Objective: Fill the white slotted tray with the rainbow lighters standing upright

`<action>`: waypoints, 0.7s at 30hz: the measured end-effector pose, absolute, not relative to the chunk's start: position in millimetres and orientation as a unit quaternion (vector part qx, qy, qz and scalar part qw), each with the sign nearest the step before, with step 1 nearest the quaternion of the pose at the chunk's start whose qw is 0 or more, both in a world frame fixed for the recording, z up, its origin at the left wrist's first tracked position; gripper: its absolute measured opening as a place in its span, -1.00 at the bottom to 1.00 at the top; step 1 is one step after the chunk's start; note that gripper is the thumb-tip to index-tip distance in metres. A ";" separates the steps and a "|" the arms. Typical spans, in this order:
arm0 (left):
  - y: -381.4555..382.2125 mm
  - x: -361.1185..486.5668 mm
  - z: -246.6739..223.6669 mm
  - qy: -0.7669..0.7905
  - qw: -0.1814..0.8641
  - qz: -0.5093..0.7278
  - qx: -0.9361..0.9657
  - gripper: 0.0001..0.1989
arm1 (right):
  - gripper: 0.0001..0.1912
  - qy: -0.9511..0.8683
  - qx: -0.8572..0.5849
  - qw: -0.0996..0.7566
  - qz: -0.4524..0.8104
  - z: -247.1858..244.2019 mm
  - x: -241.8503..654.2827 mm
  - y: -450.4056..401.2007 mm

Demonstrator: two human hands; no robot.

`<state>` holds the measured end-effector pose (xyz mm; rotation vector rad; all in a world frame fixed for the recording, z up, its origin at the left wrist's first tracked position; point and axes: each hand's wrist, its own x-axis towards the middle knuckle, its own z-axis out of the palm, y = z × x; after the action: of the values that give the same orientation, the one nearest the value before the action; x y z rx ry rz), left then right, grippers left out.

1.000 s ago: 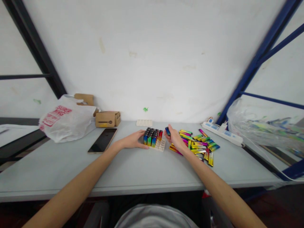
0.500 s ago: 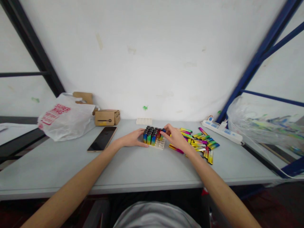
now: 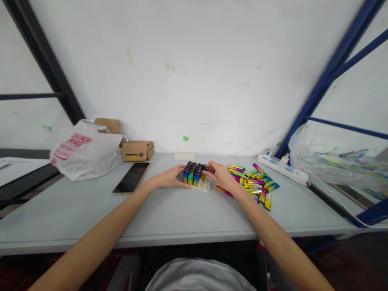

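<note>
Upright in a white holed tray (image 3: 205, 185) stand tight rows of shiny rainbow-coloured lighters (image 3: 190, 178) with black tops. My left hand (image 3: 171, 178) grips the left side of this loaded tray, thumb at the front and fingers behind. At the tray's right part, my right hand (image 3: 217, 173) pinches a dark-topped metallic lighter (image 3: 205, 168) beside the filled rows; its lower end is partly hidden. Some holes at the tray's right and front show no lighter. To the right of that hand lies a loose pile of metallic lighters (image 3: 254, 182).
A second white tray (image 3: 184, 155) lies by the wall. On the left are a phone (image 3: 131, 178), a small cardboard box (image 3: 137, 150) and a white plastic bag (image 3: 87, 149). A power strip (image 3: 283, 167) and a clear plastic bag (image 3: 339, 161) are at the right.
My right hand has shifted slightly left and down with the lighter, closer to the filled rows. My left hand stays on the tray.
</note>
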<state>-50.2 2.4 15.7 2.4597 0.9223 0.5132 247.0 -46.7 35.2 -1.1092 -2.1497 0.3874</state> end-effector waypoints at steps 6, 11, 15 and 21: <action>0.5 -49.7 16.4 0.340 0.230 0.183 0.893 -0.10 | -0.74 -0.832 -0.459 0.281 0.133 36.3 247.5 -45.4; -0.3 -50.0 17.3 0.340 0.232 0.181 0.893 -0.08 | -0.60 -0.834 -0.488 0.245 0.085 33.4 245.6 -45.8; 0.7 -50.6 16.4 0.344 0.232 0.177 0.893 -0.07 | -0.55 -0.823 -0.482 0.296 0.049 43.9 272.4 -41.9; 2.5 -51.9 13.3 0.347 0.225 0.176 0.893 -0.04 | -0.77 -0.791 -0.525 0.314 -0.008 40.1 327.1 -18.5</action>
<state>-51.9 2.5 13.3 2.4641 0.9585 0.4851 327.1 -18.5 40.1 -1.3827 -2.0853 -0.0211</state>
